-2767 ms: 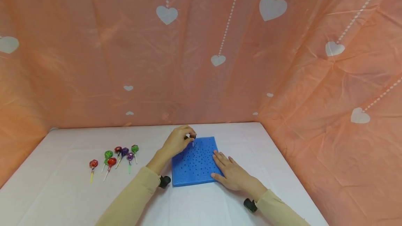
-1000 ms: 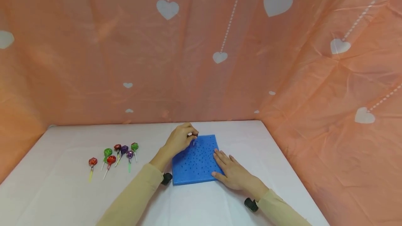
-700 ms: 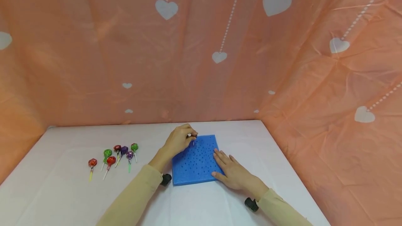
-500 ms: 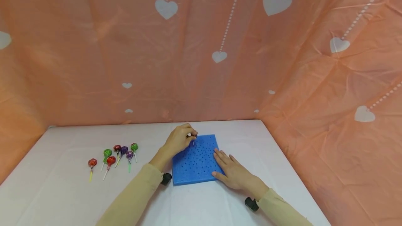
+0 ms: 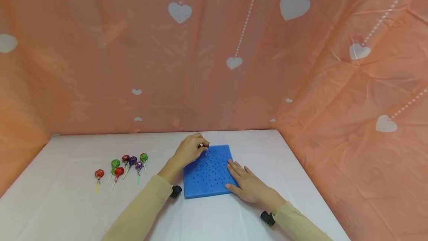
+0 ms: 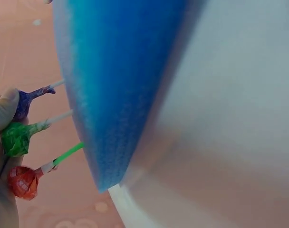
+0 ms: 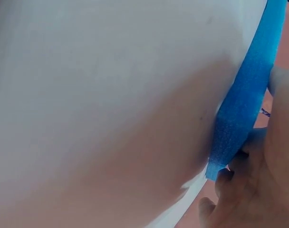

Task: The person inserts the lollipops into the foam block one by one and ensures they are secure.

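Observation:
My left hand [image 5: 190, 151] is over the far left corner of a blue foam board [image 5: 207, 181] dotted with small holes. In the left wrist view its thumb and fingers pinch the wrapped head of a purple lollipop [image 6: 23, 105], whose white stick meets the board's face. Beside it, a green lollipop [image 6: 15, 139] and a red lollipop [image 6: 24, 182] stand with their sticks in the board; the hand hides them in the head view. My right hand [image 5: 247, 186] rests flat with spread fingers on the board's right edge.
Several wrapped lollipops lie on the white table [image 5: 60, 203] to the left, among them a red one [image 5: 99, 174], a green one [image 5: 143, 157] and a purple one [image 5: 138, 165]. An orange curtain [image 5: 207, 99] with white hearts hangs behind the table and along its right side.
The head view has shifted slightly. Both hands keep to the same places on the board, the left still pinching the lollipop, and the loose lollipops have not moved.

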`<state>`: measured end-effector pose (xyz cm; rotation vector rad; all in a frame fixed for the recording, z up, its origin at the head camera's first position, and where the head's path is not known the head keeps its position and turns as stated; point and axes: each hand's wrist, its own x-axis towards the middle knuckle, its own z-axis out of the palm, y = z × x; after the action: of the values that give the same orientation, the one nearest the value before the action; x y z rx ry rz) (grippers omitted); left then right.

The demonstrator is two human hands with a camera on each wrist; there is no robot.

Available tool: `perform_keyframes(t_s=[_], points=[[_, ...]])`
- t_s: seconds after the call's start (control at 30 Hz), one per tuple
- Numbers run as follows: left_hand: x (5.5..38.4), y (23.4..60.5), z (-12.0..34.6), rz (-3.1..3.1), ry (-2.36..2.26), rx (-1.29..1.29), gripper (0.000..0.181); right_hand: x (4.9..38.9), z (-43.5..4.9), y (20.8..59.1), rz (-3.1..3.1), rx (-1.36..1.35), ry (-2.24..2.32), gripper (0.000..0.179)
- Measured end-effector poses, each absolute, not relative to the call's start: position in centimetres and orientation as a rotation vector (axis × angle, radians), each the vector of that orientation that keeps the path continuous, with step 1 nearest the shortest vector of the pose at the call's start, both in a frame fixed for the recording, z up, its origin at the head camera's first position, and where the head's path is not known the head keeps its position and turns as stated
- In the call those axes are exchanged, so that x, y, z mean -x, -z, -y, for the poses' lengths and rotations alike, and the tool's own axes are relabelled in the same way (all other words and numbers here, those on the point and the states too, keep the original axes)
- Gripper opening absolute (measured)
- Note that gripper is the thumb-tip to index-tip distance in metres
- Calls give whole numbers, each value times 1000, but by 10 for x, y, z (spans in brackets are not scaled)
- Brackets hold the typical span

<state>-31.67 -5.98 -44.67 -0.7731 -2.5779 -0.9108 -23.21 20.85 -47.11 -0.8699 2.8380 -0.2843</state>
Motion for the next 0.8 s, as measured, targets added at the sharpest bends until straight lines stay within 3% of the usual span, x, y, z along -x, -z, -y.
perform_keyframes(t_s=[0.4,0.8], points=[[317,444,61,2593,870,830,17,234,-210,472,-2837,876,292,77],[311,444,60,2593,818,790,36,232,-210,475,-2850,880,293,76]])
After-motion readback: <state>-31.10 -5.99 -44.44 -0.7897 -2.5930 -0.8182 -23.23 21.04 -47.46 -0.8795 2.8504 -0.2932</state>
